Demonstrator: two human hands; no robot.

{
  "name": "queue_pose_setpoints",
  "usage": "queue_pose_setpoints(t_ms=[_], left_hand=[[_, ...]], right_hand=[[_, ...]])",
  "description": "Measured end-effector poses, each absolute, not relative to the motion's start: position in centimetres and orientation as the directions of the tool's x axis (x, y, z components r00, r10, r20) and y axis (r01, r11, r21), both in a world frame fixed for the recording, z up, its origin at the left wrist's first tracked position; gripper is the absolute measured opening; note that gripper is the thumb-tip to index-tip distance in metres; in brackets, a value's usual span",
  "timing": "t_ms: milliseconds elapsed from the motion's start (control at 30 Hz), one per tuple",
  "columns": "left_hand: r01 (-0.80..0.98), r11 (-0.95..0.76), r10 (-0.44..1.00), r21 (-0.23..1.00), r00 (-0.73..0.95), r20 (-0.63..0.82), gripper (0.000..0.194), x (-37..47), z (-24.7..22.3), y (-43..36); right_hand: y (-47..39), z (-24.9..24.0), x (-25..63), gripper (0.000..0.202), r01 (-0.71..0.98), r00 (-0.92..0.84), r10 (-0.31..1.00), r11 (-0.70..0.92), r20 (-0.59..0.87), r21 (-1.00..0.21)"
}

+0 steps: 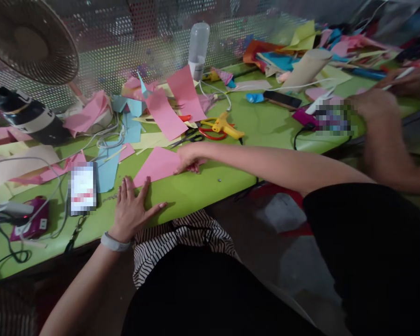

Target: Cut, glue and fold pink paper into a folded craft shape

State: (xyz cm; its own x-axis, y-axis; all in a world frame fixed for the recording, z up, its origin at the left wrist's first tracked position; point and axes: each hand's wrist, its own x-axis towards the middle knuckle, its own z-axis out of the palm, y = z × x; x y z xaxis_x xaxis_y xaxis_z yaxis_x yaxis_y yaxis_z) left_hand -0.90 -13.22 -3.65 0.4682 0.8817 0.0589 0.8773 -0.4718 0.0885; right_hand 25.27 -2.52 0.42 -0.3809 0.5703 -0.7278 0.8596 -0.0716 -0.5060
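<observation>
A sheet of pink paper [159,165] lies at the near side of the green table [213,184], its left end tapering to a point. My left hand [131,205] rests flat with fingers spread, two fingertips touching the paper's lower left edge. Curled fingers of my right hand [192,155] close on the paper's right end, and part of that end is hidden beneath them. Just beyond it are black-handled scissors [192,137], red-handled scissors [213,135] and a yellow glue gun [227,125]. Two pink paper strips [166,114] stand out behind.
A phone [83,189] lies left of my left hand. Farther left are cables, a purple box [38,219], a dark bottle [28,114] and a fan [31,42]. Paper scraps and a clear bottle [199,46] stand behind. Another person's hand [378,109] works at the right.
</observation>
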Motion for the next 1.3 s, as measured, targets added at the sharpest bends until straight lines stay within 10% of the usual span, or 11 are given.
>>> queue_pose_setpoints(t_ms=[367,633,967,1300], left_hand=[[0.860,-0.505,0.861,0.063,0.499,0.097,0.088,-1.2,-3.7,-13.2],[0.854,-0.518,0.853,0.047,0.511,0.104,0.089,-1.1,-3.7,-12.9],[0.848,-0.510,0.860,0.142,0.502,0.091,0.063,0.7,1.5,-10.0],[0.822,-0.034,0.534,0.569,0.496,-0.685,0.044,7.8,0.7,-3.4]], right_hand=[[-3.4,0.5,35.2,0.055,0.926,-0.136,0.563,-0.220,-0.815,-0.306],[-3.6,2.9,30.7,0.042,0.798,-0.391,0.689,-0.076,-0.610,-0.598],[-3.5,-1.2,28.2,0.036,0.816,-0.393,0.578,-0.139,-0.715,-0.561],[-3.7,-1.2,28.0,0.037,0.822,-0.385,0.586,-0.133,-0.713,-0.553]])
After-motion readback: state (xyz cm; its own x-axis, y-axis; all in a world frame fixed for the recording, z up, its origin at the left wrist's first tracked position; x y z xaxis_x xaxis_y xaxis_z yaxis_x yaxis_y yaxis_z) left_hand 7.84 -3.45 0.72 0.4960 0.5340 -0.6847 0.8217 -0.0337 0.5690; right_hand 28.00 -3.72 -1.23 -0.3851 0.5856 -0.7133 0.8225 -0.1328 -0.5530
